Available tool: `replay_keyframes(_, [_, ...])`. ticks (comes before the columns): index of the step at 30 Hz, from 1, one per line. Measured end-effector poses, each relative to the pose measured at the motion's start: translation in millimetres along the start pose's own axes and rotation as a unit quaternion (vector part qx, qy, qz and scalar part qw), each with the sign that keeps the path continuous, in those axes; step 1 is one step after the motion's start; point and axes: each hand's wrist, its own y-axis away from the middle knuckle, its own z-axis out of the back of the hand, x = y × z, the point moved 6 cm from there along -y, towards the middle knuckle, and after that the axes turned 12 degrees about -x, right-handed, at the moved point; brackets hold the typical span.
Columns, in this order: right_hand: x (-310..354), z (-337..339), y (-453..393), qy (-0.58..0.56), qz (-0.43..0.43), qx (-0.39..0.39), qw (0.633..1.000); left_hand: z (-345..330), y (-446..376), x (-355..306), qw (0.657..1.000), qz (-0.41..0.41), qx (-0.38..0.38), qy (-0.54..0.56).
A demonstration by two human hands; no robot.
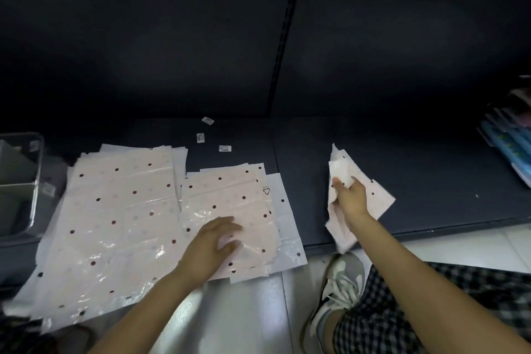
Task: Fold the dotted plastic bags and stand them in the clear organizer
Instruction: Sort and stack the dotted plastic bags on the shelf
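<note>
A large stack of pale pink dotted plastic bags [115, 210] lies flat on the dark shelf, overhanging its front edge. A smaller stack of dotted bags [232, 201] lies to its right. My left hand [215, 241] rests on the smaller stack's near part, fingers bent, thumb pressing the top bag. My right hand [349, 198] grips a partly folded dotted bag [376, 201] lifted over the shelf to the right. The clear organizer [27, 175] stands at the far left edge, with something pale inside it.
Three small white labels [225, 148] lie on the dark shelf [431, 181] behind the stacks. Blue packaged goods [508, 146] lean at the far right. My shoe [336, 290] and checked trouser leg sit on the white tiled floor below the shelf edge.
</note>
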Motion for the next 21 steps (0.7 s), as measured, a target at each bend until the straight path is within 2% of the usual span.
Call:
replay_keyframes(3, [46.3, -11.4, 30.1, -0.123, -0.01, 0.023, 0.992, 10.7, -7.5, -38.6, 0.996, -0.005, -0.012, 0.087])
replay_keyframes(6, [96.8, -26.0, 74.0, -0.129, 0.056, 0.054, 0.989, 28.9, -16.8, -80.2, 0.971, 0.034, 0.005, 0.238])
replay_keyframes(9, [138.6, -46.8, 126.9, -0.105, 0.127, 0.154, 0.974, 51.3, -21.5, -114.2, 0.949, 0.013, 0.051, 0.309])
replay_keyframes(11, [158.0, -58.6, 158.6, -0.113, 0.161, 0.261, 0.945, 72.3, -23.9, -118.3, 0.956, -0.024, 0.009, 0.293])
replay_keyframes(13, [169.0, -63.3, 176.7, -0.121, 0.199, 0.336, 0.913, 99.7, -25.0, -105.3, 0.95, 0.02, -0.08, 0.301])
replay_keyframes(14, [172.4, -62.3, 176.6, -0.117, 0.223, 0.325, 0.912, 111.1, -23.6, -94.9, 0.936, 0.066, -0.105, 0.328])
replay_keyframes(16, [171.2, -58.5, 159.6, -0.106, 0.235, 0.24, 0.936, 129.9, -19.0, -77.4, 0.909, 0.132, -0.114, 0.379])
replay_keyframes(18, [159.6, -60.5, 140.8, -0.065, 0.198, 0.196, 0.958, 147.5, -14.3, -67.6, 0.898, 0.145, -0.097, 0.403])
replay_keyframes(19, [152.3, -65.5, 137.2, -0.04, 0.173, 0.217, 0.96, 156.4, -11.4, -65.1, 0.892, 0.145, -0.091, 0.418])
replay_keyframes(21, [138.9, -79.9, 142.3, -0.03, 0.124, 0.31, 0.942, 173.0, -3.7, -60.6, 0.877, 0.138, -0.087, 0.453])
